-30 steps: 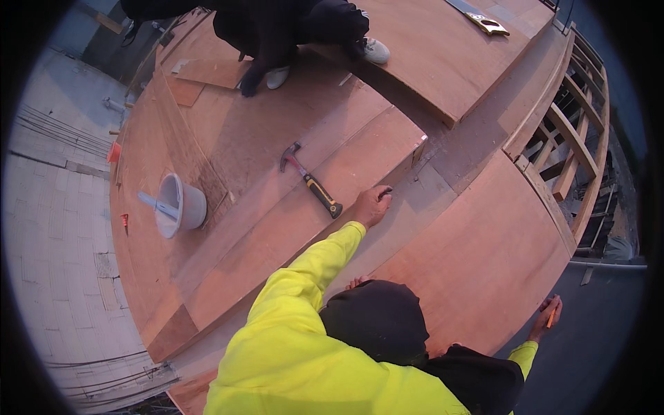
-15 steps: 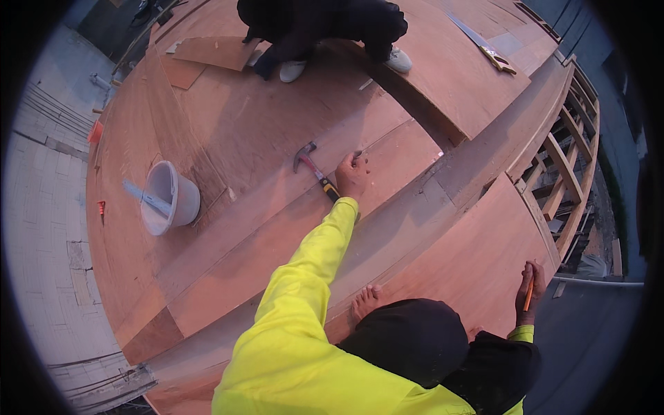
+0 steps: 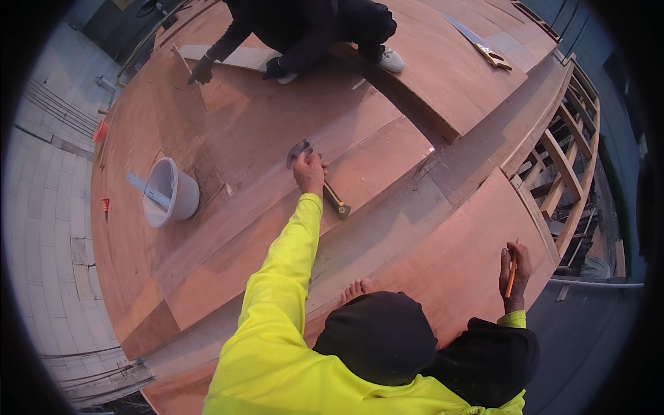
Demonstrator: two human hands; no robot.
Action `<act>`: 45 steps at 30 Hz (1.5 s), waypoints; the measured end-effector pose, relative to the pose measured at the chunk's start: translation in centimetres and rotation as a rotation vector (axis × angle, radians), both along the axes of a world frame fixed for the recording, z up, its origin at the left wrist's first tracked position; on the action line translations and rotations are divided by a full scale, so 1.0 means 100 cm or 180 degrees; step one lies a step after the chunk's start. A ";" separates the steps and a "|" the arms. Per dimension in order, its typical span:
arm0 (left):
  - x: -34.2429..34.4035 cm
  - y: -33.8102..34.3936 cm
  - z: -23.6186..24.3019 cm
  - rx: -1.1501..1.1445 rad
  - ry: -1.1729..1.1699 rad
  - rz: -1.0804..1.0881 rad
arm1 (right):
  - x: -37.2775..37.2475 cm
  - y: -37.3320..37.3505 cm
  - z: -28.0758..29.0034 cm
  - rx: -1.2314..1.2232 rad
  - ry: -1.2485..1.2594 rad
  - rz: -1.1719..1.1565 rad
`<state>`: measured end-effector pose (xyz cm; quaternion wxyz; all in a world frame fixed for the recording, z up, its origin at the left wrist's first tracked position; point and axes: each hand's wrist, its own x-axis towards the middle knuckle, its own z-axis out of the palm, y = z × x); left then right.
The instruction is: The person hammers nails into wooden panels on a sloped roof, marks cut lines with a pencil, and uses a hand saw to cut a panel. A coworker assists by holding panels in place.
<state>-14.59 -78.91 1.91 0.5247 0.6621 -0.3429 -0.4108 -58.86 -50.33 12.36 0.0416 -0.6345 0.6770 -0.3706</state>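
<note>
My left hand (image 3: 311, 173) is closed around the upper handle of a claw hammer (image 3: 335, 200), just below its head. The hammer's black and yellow grip points back toward me, over the reddish plywood sheet (image 3: 377, 155). At the right, my right hand (image 3: 515, 273) holds an orange pencil (image 3: 510, 275) upright between its fingers, above a lower plywood panel (image 3: 456, 256).
A co-worker (image 3: 304, 41) in dark clothes crouches at the far side, hands near a pale board (image 3: 242, 58). A white bucket (image 3: 181, 200) with a blue-grey tool stands left. A handsaw (image 3: 484, 48) lies far right. Open wooden framing (image 3: 564, 162) borders the right edge.
My left hand has moved left from beside the hammer onto its handle, and the hammer has turned slightly. My right hand has shifted a little left. The co-worker's arms have reached left.
</note>
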 end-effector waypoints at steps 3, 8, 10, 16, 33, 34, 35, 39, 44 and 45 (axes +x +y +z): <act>0.014 0.002 -0.012 -0.0541 -0.1667 -0.0220 | -0.011 0.003 -0.002 0.0070 0.0032 -0.0139; -0.024 0.046 -0.040 0.0036 -0.3767 -0.0310 | -0.028 0.014 -0.018 0.0234 -0.0052 -0.0285; -0.035 0.052 -0.047 0.0413 -0.3718 -0.0001 | -0.029 0.017 -0.024 0.0243 -0.0276 -0.0316; -0.022 0.067 -0.041 0.1313 -0.3310 0.0277 | -0.048 0.036 -0.033 0.0228 -0.0120 -0.0549; 0.051 0.055 -0.014 0.0080 -0.4471 0.0166 | -0.078 0.104 -0.101 0.0278 -0.1163 -0.2026; 0.038 0.052 -0.010 -0.0177 -0.4495 -0.0012 | -0.085 0.107 -0.103 0.0195 -0.0572 -0.1904; 0.026 0.047 -0.001 -0.0465 -0.4543 -0.0194 | -0.091 0.113 -0.109 0.0121 -0.0381 -0.1944; -0.006 0.028 0.024 -0.0737 -0.5137 -0.0753 | -0.100 0.130 -0.102 0.0314 -0.0763 -0.2391; -0.016 0.007 0.025 -0.1393 -0.5450 -0.1607 | -0.102 0.150 -0.096 0.0595 -0.1534 -0.2707; -0.022 0.007 0.024 -0.1388 -0.5506 -0.1893 | -0.100 0.154 -0.100 0.0548 -0.1482 -0.2712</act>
